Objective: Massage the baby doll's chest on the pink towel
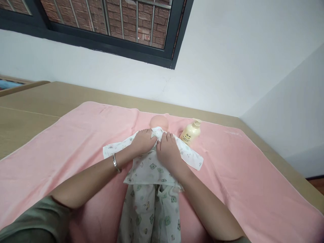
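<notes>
A baby doll (159,122) lies face up on a pink towel (76,141), dressed in a white printed top (149,167) and matching trousers (152,212). Both my hands rest on the doll's chest, just below its neck. My left hand (143,141) presses on the top's collar on the left side, with a silver bracelet on its wrist. My right hand (168,152) lies beside it on the right side of the collar, fingers curled onto the cloth. Whether the fingers pinch the fabric is hidden.
A cream pump bottle (191,132) lies on the towel just right of the doll's head. The towel covers a wooden tabletop (30,101) set against a white wall, with a dark-framed window above. The table's right edge runs close to a side wall.
</notes>
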`<action>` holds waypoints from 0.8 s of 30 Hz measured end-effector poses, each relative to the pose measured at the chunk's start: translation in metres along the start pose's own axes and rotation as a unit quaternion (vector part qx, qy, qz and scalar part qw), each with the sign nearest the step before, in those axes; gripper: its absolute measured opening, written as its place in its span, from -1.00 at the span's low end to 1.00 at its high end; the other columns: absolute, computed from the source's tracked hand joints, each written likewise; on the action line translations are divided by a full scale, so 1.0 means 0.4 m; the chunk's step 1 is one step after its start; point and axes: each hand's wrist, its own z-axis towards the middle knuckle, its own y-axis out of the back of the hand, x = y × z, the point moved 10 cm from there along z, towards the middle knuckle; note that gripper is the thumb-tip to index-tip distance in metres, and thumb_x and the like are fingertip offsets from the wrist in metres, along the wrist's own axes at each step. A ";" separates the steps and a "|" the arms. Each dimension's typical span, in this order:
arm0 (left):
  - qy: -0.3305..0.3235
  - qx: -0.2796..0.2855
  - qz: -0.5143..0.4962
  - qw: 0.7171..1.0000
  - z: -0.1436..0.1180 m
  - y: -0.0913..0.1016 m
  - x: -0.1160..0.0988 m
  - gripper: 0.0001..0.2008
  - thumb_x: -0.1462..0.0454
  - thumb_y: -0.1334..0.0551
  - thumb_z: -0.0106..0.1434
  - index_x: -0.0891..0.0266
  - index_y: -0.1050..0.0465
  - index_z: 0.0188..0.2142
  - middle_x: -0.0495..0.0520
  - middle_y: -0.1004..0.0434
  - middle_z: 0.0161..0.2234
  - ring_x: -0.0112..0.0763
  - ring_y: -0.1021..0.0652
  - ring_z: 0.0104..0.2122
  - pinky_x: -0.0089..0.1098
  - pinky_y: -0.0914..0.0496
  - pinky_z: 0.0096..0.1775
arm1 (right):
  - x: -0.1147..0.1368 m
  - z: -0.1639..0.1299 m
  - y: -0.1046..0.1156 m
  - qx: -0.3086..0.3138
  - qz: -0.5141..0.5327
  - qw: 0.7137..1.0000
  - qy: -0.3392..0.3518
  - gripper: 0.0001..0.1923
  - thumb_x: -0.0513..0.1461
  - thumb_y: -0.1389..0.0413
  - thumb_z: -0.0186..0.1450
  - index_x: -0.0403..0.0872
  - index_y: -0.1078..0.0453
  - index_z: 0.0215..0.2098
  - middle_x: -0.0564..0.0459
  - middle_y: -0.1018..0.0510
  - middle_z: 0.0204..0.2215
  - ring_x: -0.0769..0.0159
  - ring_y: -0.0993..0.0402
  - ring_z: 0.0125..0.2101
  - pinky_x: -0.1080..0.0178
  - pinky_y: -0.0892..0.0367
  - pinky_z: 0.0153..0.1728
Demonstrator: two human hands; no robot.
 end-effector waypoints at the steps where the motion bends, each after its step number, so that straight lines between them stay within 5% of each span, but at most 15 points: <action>1: -0.003 -0.003 0.002 1.000 0.002 -0.001 0.000 -0.72 0.29 -0.01 0.36 0.31 -0.48 -0.15 0.29 -0.63 -0.15 -0.11 -0.60 -0.14 -0.20 -0.44 -0.11 | 0.005 -0.003 0.002 -0.003 -0.002 1.000 -0.001 -0.35 -0.20 0.19 0.50 -0.52 -0.07 0.40 -0.53 -0.18 0.39 -0.17 -0.04 0.44 -0.12 0.04 0.41; 8: -0.007 -0.084 0.042 0.996 -0.022 -0.007 -0.010 -0.71 0.23 -0.03 0.39 0.30 -0.45 -0.06 0.31 -0.61 -0.10 -0.02 -0.57 -0.07 -0.09 -0.42 -0.01 | -0.052 0.046 0.019 -0.005 0.068 0.998 -0.002 -0.43 -0.17 0.08 0.44 -0.33 -0.28 0.31 -0.37 -0.37 0.31 -0.05 -0.24 0.33 0.00 -0.12 0.33; 12: -0.006 -0.081 0.040 0.996 -0.025 -0.010 -0.013 -0.69 0.23 -0.01 0.42 0.33 -0.45 -0.04 0.32 -0.60 -0.08 -0.01 -0.56 -0.07 -0.07 -0.41 0.00 | -0.067 0.057 0.022 -0.024 0.072 0.997 -0.001 -0.49 -0.16 0.07 0.42 -0.27 -0.37 0.22 -0.33 -0.45 0.24 -0.03 -0.32 0.25 0.03 -0.15 0.29; 24: -0.032 -0.106 0.077 0.991 -0.046 -0.012 -0.034 -0.61 0.23 0.02 0.44 0.40 -0.40 0.09 0.38 -0.54 -0.01 0.03 -0.51 0.00 -0.02 -0.36 0.08 | -0.063 0.055 0.014 -0.017 0.050 0.999 -0.002 -0.48 -0.20 0.13 0.45 -0.27 -0.34 0.26 -0.32 -0.41 0.29 -0.01 -0.24 0.33 0.03 -0.07 0.34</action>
